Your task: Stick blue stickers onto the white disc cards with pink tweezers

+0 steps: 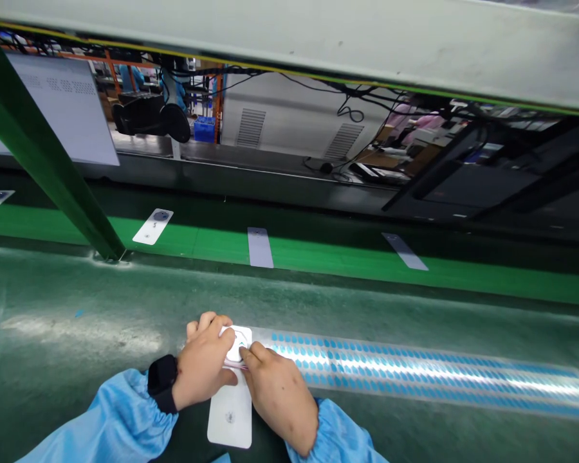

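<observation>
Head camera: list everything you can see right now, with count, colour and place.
White card: 1, white with a small grey mark, on the bench under both hands.
Round part: 1, white, at the card's far end, between the fingers.
Sticker sheet: 1, clear with rows of blue dots, on the bench right of the hands.
Cards on belt: 4, pale grey, spaced along the green conveyor belt.
Green post: 1, slanting, far left.
Grey bench: 1, dark green-grey, foreground.
Wristband: 1, black, left wrist.
Sleeves: 2, light blue.
Left hand: gripping the round part.
Right hand: fingertips on the round part.
</observation>
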The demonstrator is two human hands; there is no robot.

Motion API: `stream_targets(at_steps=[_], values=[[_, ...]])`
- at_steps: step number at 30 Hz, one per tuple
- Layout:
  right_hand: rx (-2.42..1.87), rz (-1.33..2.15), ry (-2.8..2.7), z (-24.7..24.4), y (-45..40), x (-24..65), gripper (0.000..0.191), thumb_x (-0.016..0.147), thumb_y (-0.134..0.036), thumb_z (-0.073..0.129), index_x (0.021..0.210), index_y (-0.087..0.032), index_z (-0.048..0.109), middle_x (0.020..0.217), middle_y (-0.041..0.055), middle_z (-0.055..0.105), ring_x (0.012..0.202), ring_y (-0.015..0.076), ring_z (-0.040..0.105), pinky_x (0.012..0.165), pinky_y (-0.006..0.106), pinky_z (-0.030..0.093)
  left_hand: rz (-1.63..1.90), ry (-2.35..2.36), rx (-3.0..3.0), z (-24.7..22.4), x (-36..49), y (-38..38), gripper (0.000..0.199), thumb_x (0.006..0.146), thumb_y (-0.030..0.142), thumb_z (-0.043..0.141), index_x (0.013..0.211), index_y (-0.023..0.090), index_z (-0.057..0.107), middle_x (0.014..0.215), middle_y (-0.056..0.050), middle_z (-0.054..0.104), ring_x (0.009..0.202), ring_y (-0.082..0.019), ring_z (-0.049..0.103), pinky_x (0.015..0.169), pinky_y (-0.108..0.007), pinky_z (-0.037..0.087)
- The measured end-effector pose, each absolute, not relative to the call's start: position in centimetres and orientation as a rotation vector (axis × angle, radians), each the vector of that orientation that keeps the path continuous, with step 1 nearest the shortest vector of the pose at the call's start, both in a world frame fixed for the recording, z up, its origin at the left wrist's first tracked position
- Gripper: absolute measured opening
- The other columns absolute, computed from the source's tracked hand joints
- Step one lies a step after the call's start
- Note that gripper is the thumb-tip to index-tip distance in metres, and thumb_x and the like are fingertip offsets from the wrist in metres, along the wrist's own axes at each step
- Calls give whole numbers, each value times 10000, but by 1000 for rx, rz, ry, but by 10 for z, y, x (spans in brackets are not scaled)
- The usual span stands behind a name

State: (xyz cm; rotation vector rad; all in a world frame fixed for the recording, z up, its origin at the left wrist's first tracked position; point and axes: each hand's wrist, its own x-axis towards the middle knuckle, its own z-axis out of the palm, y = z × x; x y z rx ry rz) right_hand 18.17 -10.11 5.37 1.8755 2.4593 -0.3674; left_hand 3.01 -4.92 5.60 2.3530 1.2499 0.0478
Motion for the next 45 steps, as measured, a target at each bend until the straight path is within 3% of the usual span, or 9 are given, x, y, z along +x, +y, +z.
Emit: stream_targets(at_steps=[6, 11, 16, 20, 25, 30, 35, 41, 45], values=[[1899, -391, 2455, 55, -101, 183, 305, 883, -144, 470, 1154, -204, 596, 946, 56, 650, 782, 200, 652, 626, 293, 439, -49, 1241, 2308, 63, 35, -45, 416, 631, 301, 802, 946, 216, 545, 1239, -49, 494, 1166, -284, 374, 880, -422, 330], [1878, -447, 2444, 58, -99, 184, 227, 879, -150, 478, 1006, -226, 651, 907, 41, 642, 778, 193, 651, 638, 286, 429, -54, 1244, 2307, 62, 37, -42, 456, 609, 300, 812, 962, 215, 535, 1177, -38, 502, 1118, -269, 389, 857, -404, 333], [1939, -486, 2449, 57, -98, 185, 246, 874, -182, 495, 1078, -218, 628, 947, 48, 642, 804, 200, 649, 661, 295, 434, -82, 1257, 2292, 62, 39, -40, 490, 596, 305, 824, 976, 212, 528, 1155, -43, 498, 1105, -266, 391, 859, -388, 328], [1940, -540, 2430, 58, -97, 184, 208, 864, -155, 488, 968, -217, 658, 917, 40, 647, 820, 199, 650, 683, 291, 434, -106, 1254, 2272, 63, 40, -37, 484, 584, 307, 832, 949, 207, 529, 1129, -51, 497, 1109, -274, 391, 859, -383, 328], [1924, -542, 2434, 59, -96, 182, 300, 871, -155, 480, 1138, -209, 606, 962, 51, 651, 835, 210, 654, 673, 300, 441, -76, 1262, 2251, 61, 40, -36, 505, 567, 316, 836, 946, 208, 521, 1099, -47, 494, 1097, -270, 390, 864, -373, 329], [1917, -526, 2399, 59, -98, 182, 250, 867, -168, 489, 1060, -192, 646, 970, 68, 661, 861, 230, 648, 702, 312, 446, -95, 1267, 2247, 62, 41, -35, 507, 559, 329, 841, 929, 200, 519, 1098, -52, 493, 1087, -268, 392, 858, -369, 327], [1933, -579, 2412, 57, -98, 182, 341, 867, -159, 466, 1182, -195, 591, 1004, 71, 653, 859, 228, 650, 708, 314, 450, -69, 1273, 2237, 59, 41, -33, 508, 539, 358, 848, 898, 201, 525, 1076, -49, 494, 1079, -271, 393, 852, -363, 323], [2046, -836, 2392, 58, -92, 188, 242, 789, -150, 509, 994, -200, 626, 979, 61, 626, 878, 214, 622, 765, 299, 446, -58, 1285, 2214, 58, 40, -34, 562, 498, 361, 869, 900, 195, 513, 1088, -49, 481, 1087, -276, 389, 874, -375, 321], [2304, -1179, 2388, 51, -85, 195, 468, 667, -96, 540, 1124, -192, 529, 1076, 66, 596, 980, 196, 580, 860, 294, 431, 4, 1333, 2143, 56, 42, -38, 559, 523, 241, 847, 961, 210, 500, 1119, -32, 446, 1063, -243, 429, 897, -355, 342]])
